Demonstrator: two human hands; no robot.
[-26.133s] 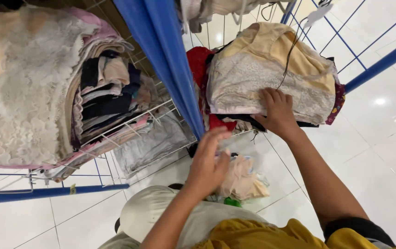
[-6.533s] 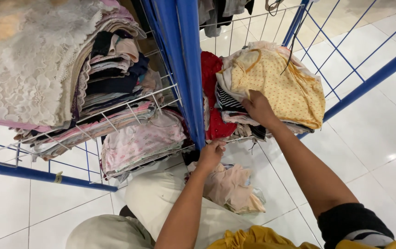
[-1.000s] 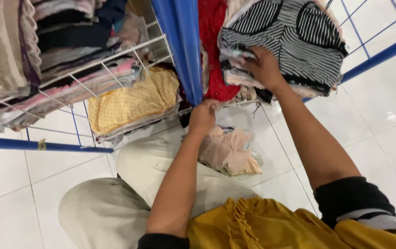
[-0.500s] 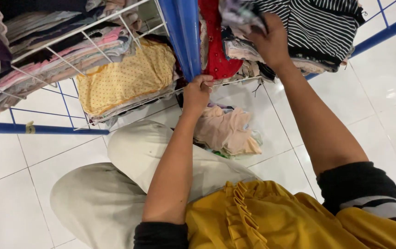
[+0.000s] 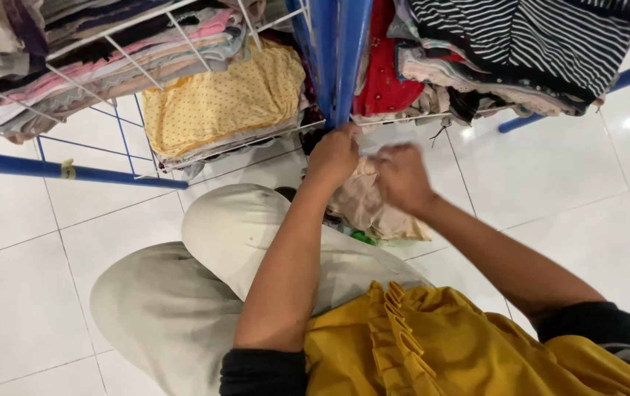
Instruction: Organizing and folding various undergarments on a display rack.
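My left hand [image 5: 333, 155] is closed just under the blue upright post [image 5: 337, 59] of a wire rack, at the top of a beige garment bundle [image 5: 370, 213] that lies on my lap. My right hand [image 5: 401, 176] has come down from the shelf and rests on the same beige bundle, fingers curled; it looks blurred. Above it, a black-and-white striped garment [image 5: 542, 37] tops a folded stack on the right shelf. A red garment [image 5: 381, 73] hangs beside the post.
A yellow dotted garment [image 5: 223, 103] lies folded on the left wire shelf [image 5: 183, 55] below stacks of pink and dark clothes. A blue floor bar [image 5: 73, 172] runs at left. White floor tiles [image 5: 564, 176] surround me. A small green item [image 5: 362, 237] peeks under the bundle.
My right hand left the striped stack on the shelf and dropped to the beige bundle. My left hand stayed near the post's base. The view tilted slightly downward.
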